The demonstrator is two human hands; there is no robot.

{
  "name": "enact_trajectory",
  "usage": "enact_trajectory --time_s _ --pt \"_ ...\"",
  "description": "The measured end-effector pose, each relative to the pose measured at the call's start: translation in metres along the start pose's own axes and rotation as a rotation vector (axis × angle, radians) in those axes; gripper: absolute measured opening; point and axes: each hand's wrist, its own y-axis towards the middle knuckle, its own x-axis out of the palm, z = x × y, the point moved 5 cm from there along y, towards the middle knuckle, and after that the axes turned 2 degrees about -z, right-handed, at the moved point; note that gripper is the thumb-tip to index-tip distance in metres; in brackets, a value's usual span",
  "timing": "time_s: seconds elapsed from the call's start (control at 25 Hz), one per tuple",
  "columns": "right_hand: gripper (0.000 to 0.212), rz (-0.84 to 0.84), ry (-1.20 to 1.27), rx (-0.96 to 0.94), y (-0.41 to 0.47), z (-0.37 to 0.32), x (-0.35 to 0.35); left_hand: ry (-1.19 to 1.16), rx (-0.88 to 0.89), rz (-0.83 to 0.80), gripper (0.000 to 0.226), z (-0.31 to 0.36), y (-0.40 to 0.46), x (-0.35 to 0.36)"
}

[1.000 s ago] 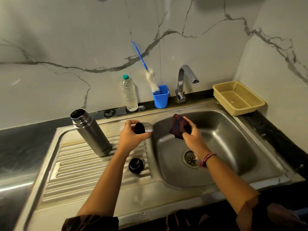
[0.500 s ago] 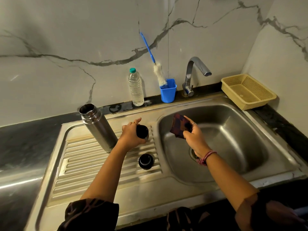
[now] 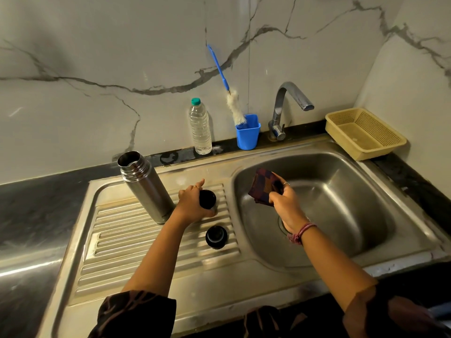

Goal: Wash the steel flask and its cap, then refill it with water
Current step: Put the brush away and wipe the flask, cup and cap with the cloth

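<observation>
The steel flask (image 3: 145, 186) stands open and upright on the ribbed drainboard (image 3: 136, 245), left of the basin. My left hand (image 3: 192, 203) grips the flask's steel cup cap (image 3: 208, 199), dark opening up, low over the drainboard just right of the flask. A black inner stopper (image 3: 216, 236) sits on the ribs in front of that hand. My right hand (image 3: 284, 201) holds a dark folded cloth (image 3: 263, 186) over the left part of the sink basin (image 3: 341, 203).
A chrome tap (image 3: 288, 106) stands behind the basin; no water is running. A blue cup (image 3: 247, 132) with a bottle brush (image 3: 234, 106) and a clear plastic water bottle (image 3: 200, 128) stand by the wall. A yellow basket (image 3: 366, 132) is at the back right.
My left hand has carried the cup cap from the basin's edge down and left onto the drainboard, turning its opening upward. The right hand with the cloth has stayed about where it was.
</observation>
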Motion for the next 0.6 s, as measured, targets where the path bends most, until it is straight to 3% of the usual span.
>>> enact_trajectory --time_s 0.12,0.32,0.44,0.6 --pt "0.054 0.006 0.050 0.007 -0.006 -0.004 -0.001 -0.017 -0.011 0.021 0.106 0.011 -0.007 -0.007" --pt "0.040 0.033 0.191 0.009 -0.010 -0.007 -0.004 -0.219 0.110 0.282 0.069 0.060 -0.037 -0.026" --pt "0.037 0.033 0.374 0.006 -0.017 -0.018 -0.003 -0.633 0.135 0.326 0.056 0.094 -0.056 -0.017" --pt "0.030 0.060 0.603 0.011 -0.028 -0.032 -0.009 -1.322 -0.138 0.209 0.047 0.119 -0.068 0.043"
